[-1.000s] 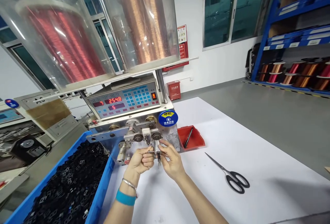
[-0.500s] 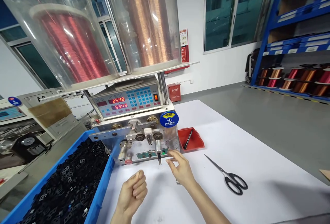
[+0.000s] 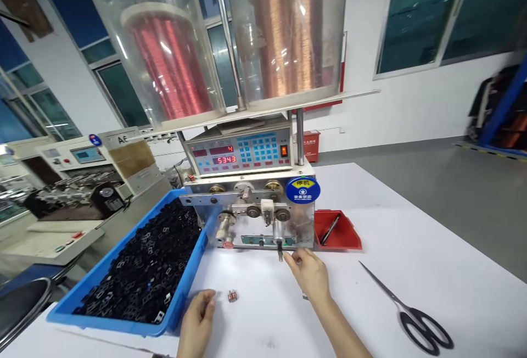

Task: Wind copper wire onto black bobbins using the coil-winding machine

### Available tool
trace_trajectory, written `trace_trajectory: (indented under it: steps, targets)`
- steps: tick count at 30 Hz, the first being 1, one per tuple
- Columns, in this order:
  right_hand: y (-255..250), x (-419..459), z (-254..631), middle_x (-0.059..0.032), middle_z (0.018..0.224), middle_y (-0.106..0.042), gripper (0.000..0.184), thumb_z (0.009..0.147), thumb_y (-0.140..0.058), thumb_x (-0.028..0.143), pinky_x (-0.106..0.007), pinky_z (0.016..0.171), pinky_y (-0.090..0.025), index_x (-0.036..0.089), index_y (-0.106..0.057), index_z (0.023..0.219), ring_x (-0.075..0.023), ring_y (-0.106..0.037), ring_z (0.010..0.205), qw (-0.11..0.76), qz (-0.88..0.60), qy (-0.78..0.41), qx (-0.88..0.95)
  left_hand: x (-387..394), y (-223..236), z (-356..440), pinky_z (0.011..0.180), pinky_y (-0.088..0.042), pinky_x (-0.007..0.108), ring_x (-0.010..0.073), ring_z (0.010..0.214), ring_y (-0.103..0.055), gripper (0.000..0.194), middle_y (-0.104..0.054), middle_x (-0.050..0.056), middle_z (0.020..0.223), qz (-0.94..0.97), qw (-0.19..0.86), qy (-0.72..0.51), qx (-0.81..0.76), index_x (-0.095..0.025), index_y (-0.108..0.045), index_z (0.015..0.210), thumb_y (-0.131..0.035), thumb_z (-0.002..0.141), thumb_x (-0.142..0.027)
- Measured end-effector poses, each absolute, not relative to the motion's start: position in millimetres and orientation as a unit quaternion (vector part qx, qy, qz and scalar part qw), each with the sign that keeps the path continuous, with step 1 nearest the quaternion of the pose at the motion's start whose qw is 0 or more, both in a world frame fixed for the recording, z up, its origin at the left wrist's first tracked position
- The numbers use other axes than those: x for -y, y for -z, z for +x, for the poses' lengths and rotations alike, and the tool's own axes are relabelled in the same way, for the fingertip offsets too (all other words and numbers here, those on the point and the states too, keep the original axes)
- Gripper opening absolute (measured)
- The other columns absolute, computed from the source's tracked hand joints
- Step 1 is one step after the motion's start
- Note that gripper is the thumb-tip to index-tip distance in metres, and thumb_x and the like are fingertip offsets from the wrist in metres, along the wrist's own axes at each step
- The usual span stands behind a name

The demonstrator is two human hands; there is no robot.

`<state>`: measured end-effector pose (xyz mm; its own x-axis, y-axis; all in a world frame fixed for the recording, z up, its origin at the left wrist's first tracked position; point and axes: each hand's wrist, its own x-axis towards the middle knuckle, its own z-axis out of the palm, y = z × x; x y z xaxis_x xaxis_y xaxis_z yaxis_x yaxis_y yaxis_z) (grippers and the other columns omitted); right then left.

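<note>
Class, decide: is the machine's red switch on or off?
On: the red switch is lit, and the display shows glowing red numbers.

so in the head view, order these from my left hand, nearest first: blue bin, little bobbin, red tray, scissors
From the left hand:
1. Blue bin, right beside the hand on its left
2. Little bobbin, lying just to the hand's right
3. Red tray, farther right and ahead
4. Scissors, farthest, off to the right
</note>
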<state>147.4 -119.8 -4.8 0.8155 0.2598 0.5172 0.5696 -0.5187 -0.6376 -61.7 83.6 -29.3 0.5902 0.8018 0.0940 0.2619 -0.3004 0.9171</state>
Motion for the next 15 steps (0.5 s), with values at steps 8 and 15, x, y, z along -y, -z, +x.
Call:
trace_trajectory:
  steps: [8,15]
  targets:
    - [39.0,109.4,44.8,0.0025,0.051,-0.05,0.047,0.089,-0.036,0.051,-0.023,0.046,-0.037,0.022,-0.044,0.053,-0.0119,-0.047,0.044,0.476,-0.8,0.095,0.353,-89.6,-3.9,-39.5,0.088,-0.041,0.036,0.0215,0.088,-0.056,0.043,-0.061,0.006,0.092,0.895,0.405,-0.1,-0.157,-0.026,-0.067,0.106,-0.048,0.071,-0.01]
    - [51.8,109.4,37.8,0.0026,0.052,-0.049,0.042,0.089,-0.039,0.047,-0.024,0.045,-0.036,0.023,-0.044,0.055,-0.0124,-0.046,0.045,0.497,-0.782,0.06,0.372,-85.5,-10.8,-39.4,0.078,-0.041,0.031,0.0207,0.082,-0.057,0.022,-0.062,0.005,0.087,0.914,0.378,-0.057,-0.132,-0.025,-0.072,0.09,-0.054,0.076,-0.021]
